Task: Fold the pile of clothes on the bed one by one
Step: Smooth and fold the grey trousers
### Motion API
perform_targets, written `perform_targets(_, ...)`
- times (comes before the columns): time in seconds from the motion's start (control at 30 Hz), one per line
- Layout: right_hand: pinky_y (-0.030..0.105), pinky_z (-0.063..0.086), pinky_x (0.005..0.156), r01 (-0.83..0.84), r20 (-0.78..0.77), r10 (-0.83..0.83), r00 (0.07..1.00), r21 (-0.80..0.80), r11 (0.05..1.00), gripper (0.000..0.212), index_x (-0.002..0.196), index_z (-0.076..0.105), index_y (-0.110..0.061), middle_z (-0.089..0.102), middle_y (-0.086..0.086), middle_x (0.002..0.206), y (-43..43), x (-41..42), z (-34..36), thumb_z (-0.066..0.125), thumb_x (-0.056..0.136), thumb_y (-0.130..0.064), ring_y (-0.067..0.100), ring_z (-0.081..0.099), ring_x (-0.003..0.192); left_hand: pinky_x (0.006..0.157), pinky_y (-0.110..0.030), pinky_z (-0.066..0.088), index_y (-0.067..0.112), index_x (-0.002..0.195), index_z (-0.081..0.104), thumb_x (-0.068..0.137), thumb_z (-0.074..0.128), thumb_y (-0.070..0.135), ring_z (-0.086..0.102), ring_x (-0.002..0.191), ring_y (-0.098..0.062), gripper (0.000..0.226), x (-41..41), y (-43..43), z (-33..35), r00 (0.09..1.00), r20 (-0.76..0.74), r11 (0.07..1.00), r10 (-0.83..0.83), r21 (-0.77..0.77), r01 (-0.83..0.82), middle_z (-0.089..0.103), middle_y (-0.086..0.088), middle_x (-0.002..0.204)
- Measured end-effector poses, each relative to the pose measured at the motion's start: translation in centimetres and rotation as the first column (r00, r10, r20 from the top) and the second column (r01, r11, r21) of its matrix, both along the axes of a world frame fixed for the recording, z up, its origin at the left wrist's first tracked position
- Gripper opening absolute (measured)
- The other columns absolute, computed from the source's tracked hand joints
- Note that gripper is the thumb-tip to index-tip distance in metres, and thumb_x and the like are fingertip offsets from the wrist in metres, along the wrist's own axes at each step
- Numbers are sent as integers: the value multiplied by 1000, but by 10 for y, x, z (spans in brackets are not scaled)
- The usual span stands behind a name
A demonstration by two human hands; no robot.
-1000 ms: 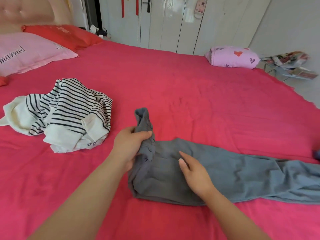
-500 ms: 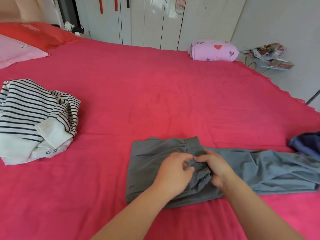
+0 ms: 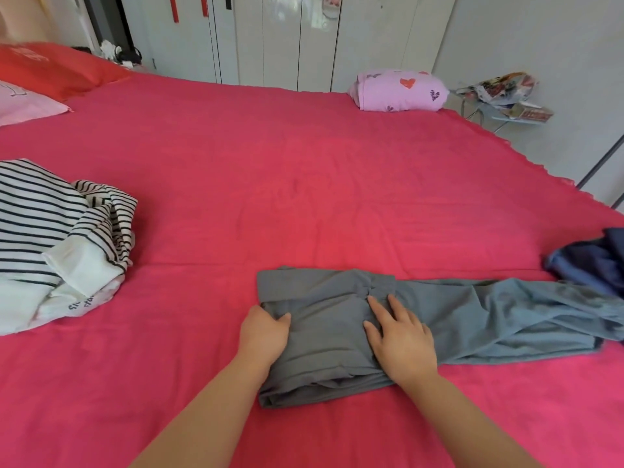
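Observation:
Grey trousers [image 3: 472, 309] lie across the red bed sheet [image 3: 304, 184], their left end folded over into a thick square, the legs running off to the right. My left hand [image 3: 265, 332] grips the left edge of that folded part, thumb on top of the cloth. My right hand [image 3: 398, 336] lies flat on the folded part with fingers spread, pressing it down. A crumpled black-and-white striped garment [image 3: 57, 238] sits at the left. A dark blue garment [image 3: 591, 261] lies at the right edge, touching the trouser legs.
A pink pillow with hearts [image 3: 401, 91] lies at the bed's far corner. Red and pink pillows [image 3: 44, 72] are at the far left. White wardrobe doors [image 3: 287, 38] stand behind the bed. A small rack with bags [image 3: 503, 96] stands by the wall at right.
The waist end was lifted in my left hand, then folded over to the right. Both hands then left the bunched middle; the left now holds the fold's edge, the right presses flat.

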State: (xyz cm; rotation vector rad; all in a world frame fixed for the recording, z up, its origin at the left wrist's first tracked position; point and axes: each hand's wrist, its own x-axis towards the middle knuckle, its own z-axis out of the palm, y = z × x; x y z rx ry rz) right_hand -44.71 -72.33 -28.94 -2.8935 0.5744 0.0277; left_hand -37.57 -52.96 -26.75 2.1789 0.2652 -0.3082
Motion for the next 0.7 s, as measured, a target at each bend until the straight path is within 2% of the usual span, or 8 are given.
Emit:
perform_targets(0.1,39,29,110,1,36,-3,999,49,999,51,144,24,-40,19,0,155,5,-1,6,31,95,-52,24,27,138,83,-30,37,-2,119,51,89,58,15,53,113,-34,35,2,7,4,988,142,998,-56,26,53,58,-21,121)
perform_targets(0.27,37,28,111,-93,49,88,995,130,987,53,145,24,-38,20,5,155,50,6,14,33,94,-53,25,28,138,85,-33,36,3,124,53,88,60,13,53,114,-36,39,15,67,22,946,315,993,-78,110,45,59,-21,122)
perform_targets(0.37,36,26,112,-196,37,193,981,141,970,57,146,20,-36,17,5,156,96,9,14,28,94,-56,24,26,139,85,-35,36,-1,122,54,87,61,13,53,113,-38,38,18,122,28,943,327,985,-57,175,-1,59,-24,120)
perform_targets(0.47,36,21,114,-284,8,288,958,192,939,62,148,15,-34,10,5,157,139,7,12,24,92,-59,23,19,142,86,-37,38,0,119,53,85,63,16,54,110,-38,39,17,169,25,961,272,963,-53,267,-23,59,-24,118)
perform_targets(0.53,37,19,115,-326,8,332,943,211,921,81,148,11,-35,6,5,158,152,3,10,8,78,-75,22,16,143,91,-42,40,3,126,44,84,65,25,49,117,-37,52,10,179,26,976,202,899,-80,438,-17,53,-21,126)
perform_targets(0.6,36,20,115,-326,52,323,945,225,918,102,148,8,-36,7,3,158,149,2,8,-11,60,-85,19,15,144,97,-45,38,9,138,33,84,62,38,40,126,-33,69,-2,166,27,953,242,762,-181,647,-20,41,-15,138)
perform_targets(0.63,36,20,115,-318,84,307,948,215,924,107,148,7,-37,9,2,158,143,3,7,-20,55,-83,18,16,143,101,-45,36,11,142,29,86,59,41,36,130,-31,71,-7,152,28,912,319,760,-257,650,-13,37,-13,142)
perform_targets(0.7,39,17,115,-279,103,266,959,147,949,115,148,7,-37,12,1,157,123,3,5,-35,49,-79,18,15,144,110,-39,26,13,147,23,91,50,39,28,137,-25,66,-16,111,25,807,414,802,-421,586,117,30,-9,150)
